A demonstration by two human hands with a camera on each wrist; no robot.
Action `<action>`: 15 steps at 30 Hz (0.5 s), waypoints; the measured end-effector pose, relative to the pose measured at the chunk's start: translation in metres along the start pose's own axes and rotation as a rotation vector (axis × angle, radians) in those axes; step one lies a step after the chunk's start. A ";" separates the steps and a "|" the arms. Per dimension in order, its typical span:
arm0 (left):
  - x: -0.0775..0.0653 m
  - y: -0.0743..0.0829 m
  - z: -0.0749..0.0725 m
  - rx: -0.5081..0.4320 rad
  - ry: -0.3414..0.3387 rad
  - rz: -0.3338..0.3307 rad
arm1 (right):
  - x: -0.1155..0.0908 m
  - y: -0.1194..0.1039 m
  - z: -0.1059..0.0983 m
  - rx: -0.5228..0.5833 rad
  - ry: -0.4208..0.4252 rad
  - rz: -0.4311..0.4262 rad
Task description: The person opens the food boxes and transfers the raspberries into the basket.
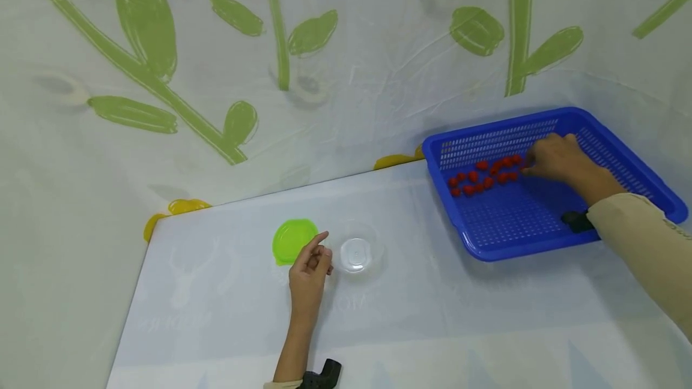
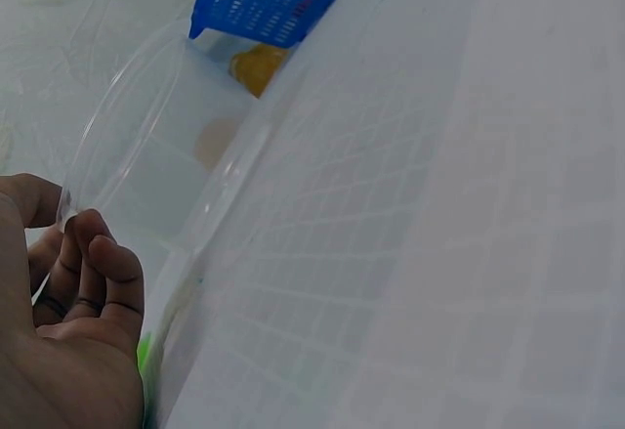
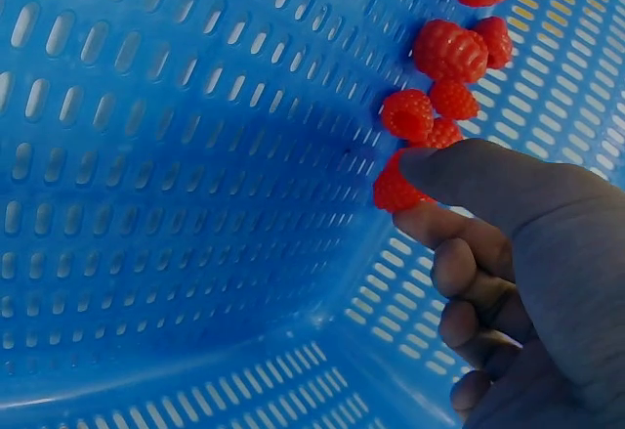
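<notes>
Inside the blue basket (image 1: 519, 248), my right hand (image 1: 557, 161) pinches a raspberry (image 3: 395, 187) between thumb and index finger, the other fingers curled. More red raspberries (image 1: 488, 182) lie along the far left part of the basket floor. My left hand (image 1: 310, 269) is at the left side of a clear plastic bowl (image 1: 355, 255). In the left wrist view its fingers hold the rim of the bowl (image 2: 122, 121). Just behind that hand lies a bright green lid (image 1: 292, 240), partly covered by the fingers.
A white-covered table (image 1: 432, 317) carries everything. At its back and left hangs a pale sheet (image 1: 367, 107) printed with green leaves and yellow flowers. The basket's raised walls surround the right hand. Both wrists wear dark straps.
</notes>
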State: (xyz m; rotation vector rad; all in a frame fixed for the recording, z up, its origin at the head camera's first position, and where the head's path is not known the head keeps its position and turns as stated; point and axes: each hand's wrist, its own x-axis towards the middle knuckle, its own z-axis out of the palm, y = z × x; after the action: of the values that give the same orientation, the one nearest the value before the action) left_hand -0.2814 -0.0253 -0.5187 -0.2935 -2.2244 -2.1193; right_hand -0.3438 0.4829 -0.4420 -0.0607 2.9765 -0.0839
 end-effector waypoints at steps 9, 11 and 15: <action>0.000 0.001 0.001 -0.007 -0.008 0.000 | -0.001 -0.003 0.000 0.001 -0.006 -0.022; 0.001 0.001 0.001 -0.004 -0.006 0.002 | 0.000 -0.005 0.000 0.001 -0.005 -0.029; 0.000 0.001 0.000 -0.001 -0.004 -0.001 | 0.003 -0.007 0.002 -0.002 -0.016 -0.034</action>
State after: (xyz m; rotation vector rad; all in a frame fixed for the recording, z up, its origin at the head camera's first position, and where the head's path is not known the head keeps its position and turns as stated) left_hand -0.2817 -0.0253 -0.5180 -0.2973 -2.2253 -2.1225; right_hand -0.3459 0.4759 -0.4437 -0.1122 2.9598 -0.0835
